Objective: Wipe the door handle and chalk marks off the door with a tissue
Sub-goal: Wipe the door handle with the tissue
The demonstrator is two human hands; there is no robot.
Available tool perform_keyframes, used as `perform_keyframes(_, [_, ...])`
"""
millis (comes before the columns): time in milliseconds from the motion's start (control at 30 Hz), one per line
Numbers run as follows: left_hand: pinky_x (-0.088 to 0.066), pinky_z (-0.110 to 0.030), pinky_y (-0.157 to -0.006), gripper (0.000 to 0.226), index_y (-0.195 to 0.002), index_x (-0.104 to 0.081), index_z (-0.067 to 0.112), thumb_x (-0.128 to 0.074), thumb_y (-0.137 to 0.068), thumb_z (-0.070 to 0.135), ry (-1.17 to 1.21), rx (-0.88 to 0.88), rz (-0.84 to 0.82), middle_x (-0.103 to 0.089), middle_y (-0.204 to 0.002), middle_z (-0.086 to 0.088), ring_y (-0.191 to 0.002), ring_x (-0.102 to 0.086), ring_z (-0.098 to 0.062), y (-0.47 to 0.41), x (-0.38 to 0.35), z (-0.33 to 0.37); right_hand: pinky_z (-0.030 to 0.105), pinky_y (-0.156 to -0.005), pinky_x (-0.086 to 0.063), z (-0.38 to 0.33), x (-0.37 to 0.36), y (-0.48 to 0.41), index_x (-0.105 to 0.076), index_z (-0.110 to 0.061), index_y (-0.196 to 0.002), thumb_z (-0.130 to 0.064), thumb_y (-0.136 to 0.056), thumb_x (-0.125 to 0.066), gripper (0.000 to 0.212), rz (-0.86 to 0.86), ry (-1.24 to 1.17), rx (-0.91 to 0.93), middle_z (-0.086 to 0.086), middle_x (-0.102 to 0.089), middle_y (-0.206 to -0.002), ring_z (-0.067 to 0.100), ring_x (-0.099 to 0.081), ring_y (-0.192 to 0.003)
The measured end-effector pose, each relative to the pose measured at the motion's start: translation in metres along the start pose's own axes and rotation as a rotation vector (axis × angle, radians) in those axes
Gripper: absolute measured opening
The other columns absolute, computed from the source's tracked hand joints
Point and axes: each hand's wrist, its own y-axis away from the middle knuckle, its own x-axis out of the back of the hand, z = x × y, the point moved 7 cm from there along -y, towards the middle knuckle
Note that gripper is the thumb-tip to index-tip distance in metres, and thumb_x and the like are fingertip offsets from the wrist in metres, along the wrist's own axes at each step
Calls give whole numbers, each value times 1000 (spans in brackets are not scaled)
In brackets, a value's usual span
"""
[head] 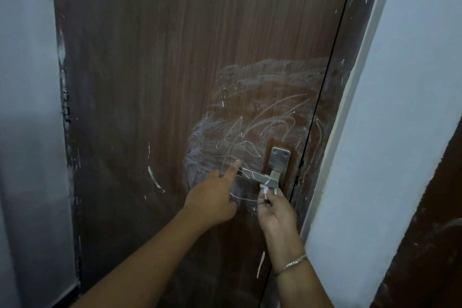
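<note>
A brown wooden door (162, 70) fills the view, with white chalk marks (265, 112) scribbled and smeared above and left of the handle. The metal lever handle (257, 176) sits on a steel plate (279, 160) near the door's right edge. My left hand (215, 197) reaches to the free end of the lever, its index finger stretched out and touching the tip. My right hand (275, 210) pinches a small crumpled white tissue (265, 189) and holds it against the underside of the lever near the plate.
The dark door frame (332, 112) runs along the right, beside a pale blue wall (405, 82). Another pale wall (27, 107) stands at the left. A second dark surface (430, 245) shows at the lower right. A bracelet (290, 264) circles my right wrist.
</note>
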Motion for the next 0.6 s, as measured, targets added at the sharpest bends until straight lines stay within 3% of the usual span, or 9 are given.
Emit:
perform_keyframes(167, [-49,-33,-75,94,-142,8,44,-60,-79,25,27,19,-25,-37,-138,-17,-98,-59,-26,1,-1,-6,30,-80,-48,3,12,4,-59,-4,-95,10,-89,-50,18,-12,102,22,13,-57,-103,22,-58,-94])
perform_keyframes(267, [-51,-36,-79,93,-143,5,44,-59,-79,24,85,53,5,-40,-135,-16,-102,-58,-27,2,1,-9,26,-74,-49,2,17,4,-59,-5,-105,7,-89,-53,21,19,134,116,9,-60,-99,19,-59,-93])
perform_keyframes(367, [-51,-36,-75,93,-143,4,43,-59,-78,25,113,60,33,-47,-125,-11,-93,-58,-23,1,4,-13,27,-71,-50,8,10,5,-59,-2,-106,5,-90,-53,19,44,79,160,12,-60,-102,19,-60,-92])
perform_keyframes(533, [-49,-31,-72,93,-144,2,42,-60,-78,22,106,99,13,-46,-128,-11,-91,-60,-23,5,4,-22,25,-70,-53,32,-17,5,-57,5,-103,12,-89,-49,18,14,1,80,20,-56,-108,20,-58,-83])
perform_keyframes(600, [-47,-31,-75,93,-145,2,41,-59,-77,22,101,103,-4,-41,-135,-12,-97,-59,-24,7,3,-23,25,-70,-52,41,-22,6,-54,6,-113,13,-90,-46,26,6,-34,30,22,-54,-114,21,-58,-88])
